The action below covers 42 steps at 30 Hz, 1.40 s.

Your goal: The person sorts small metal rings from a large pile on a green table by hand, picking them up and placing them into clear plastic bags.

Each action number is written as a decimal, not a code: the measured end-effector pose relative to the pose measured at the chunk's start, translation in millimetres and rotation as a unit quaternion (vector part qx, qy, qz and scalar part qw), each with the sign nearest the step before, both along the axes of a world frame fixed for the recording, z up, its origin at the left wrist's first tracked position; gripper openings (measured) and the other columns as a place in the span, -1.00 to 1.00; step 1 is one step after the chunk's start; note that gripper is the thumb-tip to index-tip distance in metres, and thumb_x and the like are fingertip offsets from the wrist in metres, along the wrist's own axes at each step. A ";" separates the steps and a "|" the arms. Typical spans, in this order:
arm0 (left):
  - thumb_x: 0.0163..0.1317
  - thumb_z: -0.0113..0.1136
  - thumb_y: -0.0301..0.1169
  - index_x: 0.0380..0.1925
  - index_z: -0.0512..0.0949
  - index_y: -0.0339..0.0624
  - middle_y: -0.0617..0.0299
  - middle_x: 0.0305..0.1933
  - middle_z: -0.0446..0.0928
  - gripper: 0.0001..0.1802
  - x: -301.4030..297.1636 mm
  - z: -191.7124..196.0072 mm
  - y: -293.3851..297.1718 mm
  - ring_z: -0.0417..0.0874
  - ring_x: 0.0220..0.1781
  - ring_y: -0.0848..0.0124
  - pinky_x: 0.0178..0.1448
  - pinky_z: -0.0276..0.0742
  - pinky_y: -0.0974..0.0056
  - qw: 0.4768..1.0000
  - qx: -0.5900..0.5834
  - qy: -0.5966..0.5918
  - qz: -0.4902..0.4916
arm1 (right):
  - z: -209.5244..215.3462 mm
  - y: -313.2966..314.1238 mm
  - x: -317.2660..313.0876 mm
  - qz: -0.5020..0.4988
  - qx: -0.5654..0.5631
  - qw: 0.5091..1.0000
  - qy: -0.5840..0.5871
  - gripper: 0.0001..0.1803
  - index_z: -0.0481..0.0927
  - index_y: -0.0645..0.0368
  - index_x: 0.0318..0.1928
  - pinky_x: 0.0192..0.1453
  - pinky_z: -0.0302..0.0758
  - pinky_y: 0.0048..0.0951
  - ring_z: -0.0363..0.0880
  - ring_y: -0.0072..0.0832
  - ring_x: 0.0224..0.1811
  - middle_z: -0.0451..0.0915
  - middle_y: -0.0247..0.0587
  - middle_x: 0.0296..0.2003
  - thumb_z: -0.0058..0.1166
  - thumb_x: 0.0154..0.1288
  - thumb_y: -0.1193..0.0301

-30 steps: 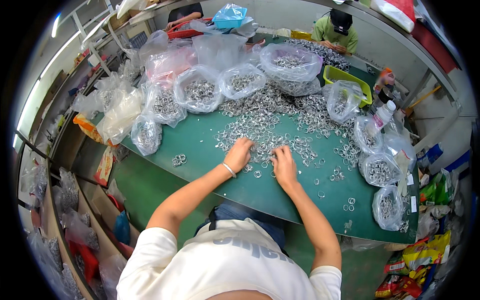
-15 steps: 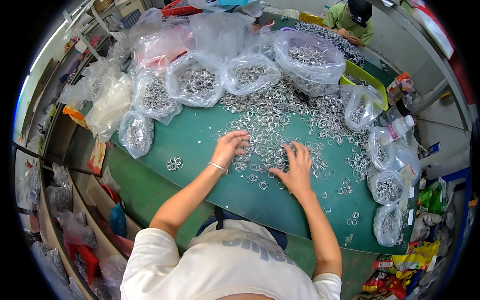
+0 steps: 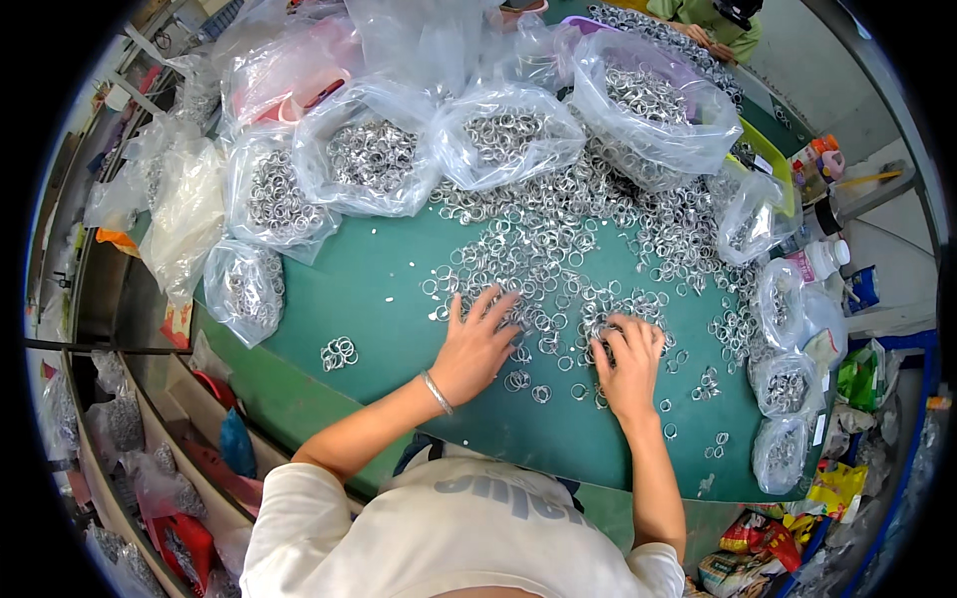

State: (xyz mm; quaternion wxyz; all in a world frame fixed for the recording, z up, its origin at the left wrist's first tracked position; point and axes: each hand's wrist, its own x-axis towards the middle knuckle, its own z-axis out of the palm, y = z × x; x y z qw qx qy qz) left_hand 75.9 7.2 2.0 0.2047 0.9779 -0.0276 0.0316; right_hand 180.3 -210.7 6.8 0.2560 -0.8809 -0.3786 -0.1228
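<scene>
A broad heap of silver rings [image 3: 533,244] spreads over the green table [image 3: 399,299]. My left hand [image 3: 478,344] lies palm down at the near left edge of the heap. Its fingers are spread and touch rings there. To its right, my right hand [image 3: 630,367] rests with bent, parted fingertips on another patch of rings, its thumb held out to the left. Neither hand appears to hold a ring, though rings under the fingers are partly hidden. Between the hands lie a few loose rings [image 3: 541,394].
Clear plastic bags full of rings [image 3: 371,154] line the table's far side. Smaller ring bags [image 3: 786,384] stand along the right edge. A small ring cluster [image 3: 339,353] sits at left. Across the table, a person in green [image 3: 733,35] works. Shelves with bags [image 3: 130,419] stand at lower left.
My left hand has turned palm down and spread its fingers over the rings. My right hand has shifted right, its fingers more bent. The view has also shifted.
</scene>
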 end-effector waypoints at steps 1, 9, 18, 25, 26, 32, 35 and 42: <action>0.10 0.24 -0.42 -0.10 0.58 -0.09 0.12 0.39 0.14 -0.69 1.7 -2.8 3.0 0.05 0.43 -0.02 0.36 -0.01 -0.32 1.000 -0.002 -0.015 0.014 | 1.2 -3.4 -1.4 -0.005 0.003 1.000 0.000 -0.82 0.55 0.17 -0.33 0.12 0.20 -0.15 0.43 -0.27 -0.02 0.52 -0.23 -0.15 0.26 0.04 0.45; 0.09 0.22 -0.51 -0.11 0.54 -0.15 -0.02 0.32 0.20 -0.69 16.5 9.2 16.1 0.22 0.31 -0.09 0.32 0.16 -0.17 0.990 -0.069 -0.103 0.065 | 11.6 -11.4 -14.3 -0.093 -0.002 0.994 -0.049 -0.84 0.57 0.17 -0.39 0.04 0.27 -0.19 0.46 -0.25 -0.09 0.55 -0.28 -0.19 0.29 0.00 0.47; 0.01 0.29 -0.54 0.05 0.45 -0.18 0.05 0.11 0.34 -0.48 -60.2 9.2 -30.0 0.39 0.05 0.07 0.11 0.40 0.11 0.965 -0.253 0.052 -0.055 | 3.0 4.3 -97.6 0.156 -0.009 0.978 0.140 -0.79 0.60 0.17 -0.34 -0.02 0.31 -0.20 0.47 -0.24 -0.08 0.54 -0.26 -0.20 0.29 -0.06 0.48; 0.02 0.27 -0.47 -0.08 0.53 -0.15 0.11 0.08 0.36 -0.61 -66.9 4.9 -46.8 0.37 0.04 0.17 0.01 0.33 0.18 0.986 -0.140 0.004 -0.085 | 8.1 16.4 -57.0 0.033 0.073 0.989 0.124 -0.75 0.61 0.19 -0.18 0.01 0.35 -0.22 0.47 -0.19 -0.03 0.55 -0.20 -0.12 0.22 0.06 0.49; 0.02 0.27 -0.47 -0.13 0.55 -0.15 0.13 0.05 0.38 -0.66 -65.4 -1.5 -50.0 0.38 0.00 0.18 -0.02 0.33 0.20 0.985 -0.152 -0.003 -0.085 | 7.2 24.2 -52.4 0.067 0.052 0.988 0.125 -0.74 0.60 0.18 -0.16 0.07 0.32 -0.19 0.44 -0.19 0.02 0.53 -0.21 -0.08 0.21 0.07 0.49; 0.05 0.21 -0.50 -0.27 0.56 -0.20 0.15 -0.07 0.43 -0.80 -83.2 -14.4 -30.8 0.41 -0.07 0.21 -0.06 0.31 0.22 0.978 -0.193 -0.009 -0.078 | -4.7 25.5 -44.3 0.101 -0.148 0.981 0.077 -0.70 0.60 0.05 -0.06 0.33 0.02 0.13 0.21 -0.19 0.29 0.38 -0.27 0.15 0.12 0.14 0.45; 0.04 0.22 -0.53 -0.27 0.56 -0.20 0.17 -0.10 0.44 -0.80 -94.5 -8.7 -19.0 0.43 -0.10 0.23 -0.07 0.32 0.22 0.980 -0.199 -0.016 -0.021 | -9.6 10.6 -32.7 0.003 -0.154 0.988 0.005 -0.69 0.60 0.08 -0.08 0.33 0.02 0.13 0.21 -0.14 0.30 0.37 -0.20 0.15 0.14 0.12 0.43; 0.03 0.23 -0.57 -0.29 0.57 -0.18 0.21 -0.13 0.46 -0.80 -98.8 -11.1 -15.1 0.44 -0.14 0.25 -0.09 0.33 0.22 0.975 -0.218 -0.030 0.024 | 1.3 101.3 -63.1 0.244 -0.047 0.966 0.072 -0.58 0.53 0.11 0.02 0.30 0.19 -0.03 0.23 -0.12 0.30 0.38 -0.14 0.15 0.19 0.10 0.37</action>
